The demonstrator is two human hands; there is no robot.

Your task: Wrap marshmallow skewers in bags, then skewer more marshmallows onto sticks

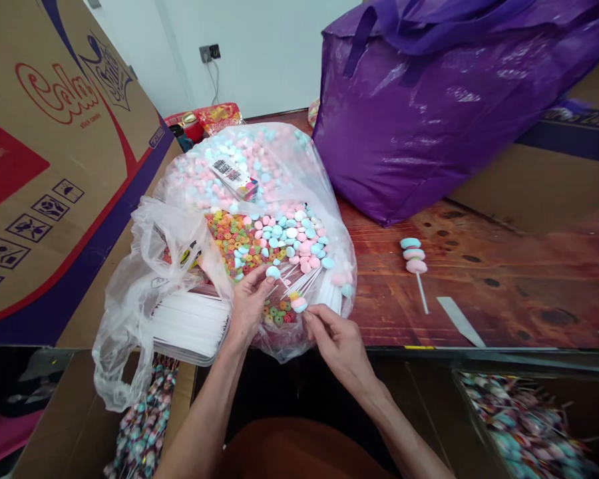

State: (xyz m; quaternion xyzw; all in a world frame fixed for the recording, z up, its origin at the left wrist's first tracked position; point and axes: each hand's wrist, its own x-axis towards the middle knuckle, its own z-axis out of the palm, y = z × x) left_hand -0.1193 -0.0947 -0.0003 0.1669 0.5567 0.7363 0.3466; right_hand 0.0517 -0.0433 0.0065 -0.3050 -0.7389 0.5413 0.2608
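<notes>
My left hand (250,303) pinches a pale blue marshmallow (273,272) between thumb and fingertips. Close by, my right hand (337,336) is closed on a candy stick, its thin shaft mostly hidden by the fingers. Threaded on that stick are a pink-and-blue candy (298,304) and a yellow-orange ring. Under both hands lies a large clear plastic bag (339,219) with pink and blue marshmallows (307,246) and colourful gummy rings (234,233). Loose white sticks (304,283) fan out between the hands. A finished-looking candy skewer (415,255) rests on the table at right.
A tub of white sticks (192,326) sits at left beside a crumpled plastic bag (130,319). A stack of printed labels (233,177) lies on the marshmallows. A cardboard box (80,166) and purple bag (399,120) flank the wooden table (369,293). Boxes of candy skewers (534,419) stand below.
</notes>
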